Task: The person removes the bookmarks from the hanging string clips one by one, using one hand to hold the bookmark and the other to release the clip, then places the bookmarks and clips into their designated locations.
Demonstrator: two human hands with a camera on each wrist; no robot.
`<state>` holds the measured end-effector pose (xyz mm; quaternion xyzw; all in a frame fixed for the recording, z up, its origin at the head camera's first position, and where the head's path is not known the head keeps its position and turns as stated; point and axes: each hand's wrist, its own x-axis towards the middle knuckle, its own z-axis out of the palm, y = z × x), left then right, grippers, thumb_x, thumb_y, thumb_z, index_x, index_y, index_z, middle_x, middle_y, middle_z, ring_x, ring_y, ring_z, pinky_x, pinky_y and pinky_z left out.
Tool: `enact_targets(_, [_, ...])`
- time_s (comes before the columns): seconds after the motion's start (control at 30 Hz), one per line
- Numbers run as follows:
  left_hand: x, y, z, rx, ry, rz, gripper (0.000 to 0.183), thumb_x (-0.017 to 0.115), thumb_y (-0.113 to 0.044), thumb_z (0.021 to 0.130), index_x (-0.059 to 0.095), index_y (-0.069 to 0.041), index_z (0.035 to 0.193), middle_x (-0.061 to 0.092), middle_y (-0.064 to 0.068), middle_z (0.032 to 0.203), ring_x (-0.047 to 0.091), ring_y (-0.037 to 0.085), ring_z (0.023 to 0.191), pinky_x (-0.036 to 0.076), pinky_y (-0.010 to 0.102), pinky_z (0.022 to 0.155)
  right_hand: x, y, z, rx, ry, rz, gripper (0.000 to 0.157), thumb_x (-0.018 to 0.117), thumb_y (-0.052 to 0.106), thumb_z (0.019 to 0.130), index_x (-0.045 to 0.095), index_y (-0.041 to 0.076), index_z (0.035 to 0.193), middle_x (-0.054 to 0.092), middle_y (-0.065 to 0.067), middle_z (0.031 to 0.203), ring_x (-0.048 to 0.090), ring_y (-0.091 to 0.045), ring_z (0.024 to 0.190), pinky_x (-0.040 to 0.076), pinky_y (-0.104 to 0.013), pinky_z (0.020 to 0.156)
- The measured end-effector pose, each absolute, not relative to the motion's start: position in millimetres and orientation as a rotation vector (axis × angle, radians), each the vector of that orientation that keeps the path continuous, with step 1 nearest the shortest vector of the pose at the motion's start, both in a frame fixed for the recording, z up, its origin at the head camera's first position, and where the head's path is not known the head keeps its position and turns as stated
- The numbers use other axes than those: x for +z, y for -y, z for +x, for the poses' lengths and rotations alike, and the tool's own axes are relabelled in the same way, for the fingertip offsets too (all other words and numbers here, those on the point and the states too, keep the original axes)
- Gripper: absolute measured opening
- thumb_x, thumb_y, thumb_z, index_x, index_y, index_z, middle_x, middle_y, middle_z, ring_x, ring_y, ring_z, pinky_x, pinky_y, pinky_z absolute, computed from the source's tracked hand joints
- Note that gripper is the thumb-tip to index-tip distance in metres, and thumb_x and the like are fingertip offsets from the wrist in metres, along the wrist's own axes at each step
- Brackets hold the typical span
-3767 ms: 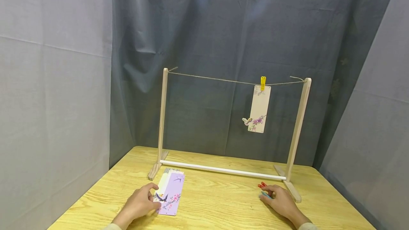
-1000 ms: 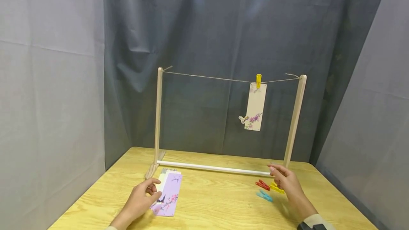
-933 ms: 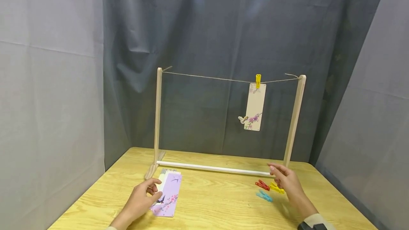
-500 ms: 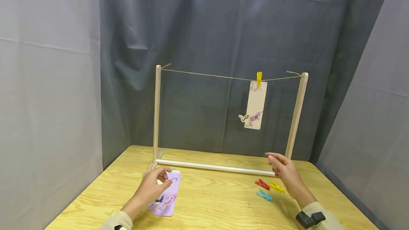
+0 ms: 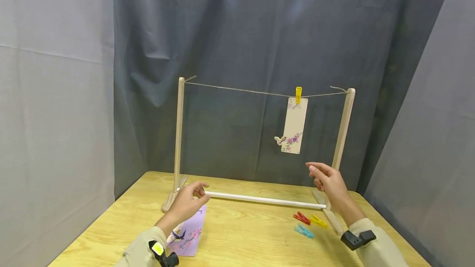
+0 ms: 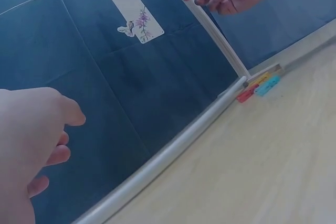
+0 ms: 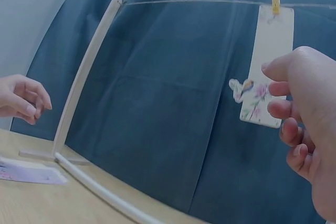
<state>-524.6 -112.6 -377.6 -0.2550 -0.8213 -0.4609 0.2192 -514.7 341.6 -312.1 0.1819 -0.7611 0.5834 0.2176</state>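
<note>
My left hand (image 5: 185, 203) hovers over the lilac bookmark card (image 5: 188, 242), its fingers loosely bent around nothing. That card, printed with a swallow and pink blossom, lies on the table over a paler card; my hand and forearm hide part of both. In the air by the frame's right post is my right hand (image 5: 330, 182), fingers relaxed and holding nothing. A cream card (image 5: 295, 122) with a bird and purple flowers hangs from the string by a yellow clothespin (image 5: 298, 95), above and left of my right hand. Red (image 5: 302, 218), yellow (image 5: 318, 221) and blue clothespins (image 5: 305, 231) lie below that hand.
The wooden frame has a left post (image 5: 179, 135), a right post (image 5: 343, 129) and a white crossbar (image 5: 259, 199) low between them. A thin string (image 5: 237, 90) joins the post tops. A dark curtain (image 5: 222, 135) hangs behind the wooden table (image 5: 237, 242).
The right hand has left the clothespins and risen beside the right post. The left hand has lifted off the cards, moving up and forward. The hanging card stays on the string.
</note>
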Motion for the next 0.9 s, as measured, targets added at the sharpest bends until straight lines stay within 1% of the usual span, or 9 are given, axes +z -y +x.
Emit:
enact_targets(0.1, [-369,108,-532,-1.263,2.254,-0.698,0.027,0.076,-0.007,0.092,0.07,-0.008,0.118,0.061,-0.002,0.091,0.063,0.014,0.083,0.052,0.036,0.075,-298,-338,-517,1.617,2.096,0.507,0.032,0.059,0.03,0.108,0.067,0.009,0.13,0.06,-0.004,0.096,0.044,-0.014,0.061,0.04,-0.027,0.053])
enact_targets(0.17, [-363,104,-536,-1.259,2.251,-0.694,0.027,0.076,-0.009,0.092,0.07,-0.01,0.118,0.062,0.0,0.096,0.064,0.014,0.086,0.053,0.039,0.077,-288,-337,-520,1.638,2.075,0.501,0.03,0.06,0.031,0.107,0.068,0.012,0.128,0.059,-0.004,0.097,0.044,-0.013,0.061,0.04,-0.026,0.053])
enact_targets(0.2, [-360,102,-538,-1.261,2.248,-0.694,0.028,0.077,-0.009,0.092,0.07,-0.011,0.118,0.062,0.001,0.098,0.064,0.015,0.087,0.053,0.04,0.078,-282,-337,-522,1.648,2.061,0.5,0.031,0.061,0.031,0.107,0.068,0.01,0.129,0.059,-0.003,0.096,0.045,-0.012,0.061,0.04,-0.026,0.053])
enact_targets(0.3, [-349,97,-545,-1.287,2.227,-0.699,0.03,0.077,-0.009,0.091,0.069,-0.011,0.12,0.062,0.002,0.103,0.064,0.017,0.09,0.054,0.042,0.08,-267,-338,-529,1.66,2.022,0.497,0.028,0.063,0.033,0.105,0.07,0.014,0.125,0.06,-0.002,0.097,0.045,-0.01,0.061,0.04,-0.025,0.054])
enact_targets(0.4, [-339,93,-554,-1.366,2.198,-0.69,0.032,0.078,-0.011,0.092,0.068,-0.011,0.122,0.063,0.001,0.104,0.064,0.018,0.092,0.054,0.042,0.081,-255,-335,-535,1.647,1.998,0.492,0.026,0.065,0.033,0.104,0.071,0.015,0.122,0.061,-0.002,0.097,0.047,-0.01,0.062,0.041,-0.025,0.055])
enact_targets(0.43, [-335,91,-557,-1.4,2.192,-0.685,0.033,0.078,-0.013,0.092,0.068,-0.012,0.124,0.064,0.002,0.105,0.064,0.018,0.093,0.054,0.042,0.082,-252,-333,-536,1.638,1.994,0.487,0.022,0.065,0.033,0.104,0.072,0.019,0.119,0.061,-0.002,0.097,0.047,-0.01,0.062,0.041,-0.025,0.055])
enact_targets(0.63, [-320,72,-574,-1.483,2.215,-0.692,0.042,0.08,-0.017,0.09,0.065,-0.009,0.129,0.065,0.005,0.108,0.065,0.023,0.097,0.056,0.041,0.08,-235,-323,-546,1.622,1.941,0.474,0.013,0.067,0.028,0.104,0.074,0.021,0.111,0.063,0.003,0.089,0.047,-0.008,0.06,0.041,-0.022,0.053])
enact_targets(0.73, [-315,61,-581,-1.466,2.239,-0.713,0.045,0.081,-0.016,0.09,0.063,-0.008,0.13,0.065,0.007,0.109,0.066,0.025,0.099,0.057,0.042,0.081,-225,-321,-549,1.633,1.909,0.479,0.011,0.067,0.028,0.103,0.075,0.021,0.109,0.063,0.004,0.088,0.047,-0.007,0.059,0.04,-0.022,0.053])
enact_targets(0.9, [-305,43,-590,-1.486,2.262,-0.745,0.048,0.08,-0.017,0.092,0.06,-0.008,0.135,0.064,0.008,0.115,0.065,0.027,0.105,0.057,0.043,0.083,-205,-327,-553,1.582,1.887,0.478,0.011,0.067,0.026,0.103,0.075,0.021,0.109,0.063,0.004,0.087,0.047,-0.007,0.059,0.04,-0.021,0.053])
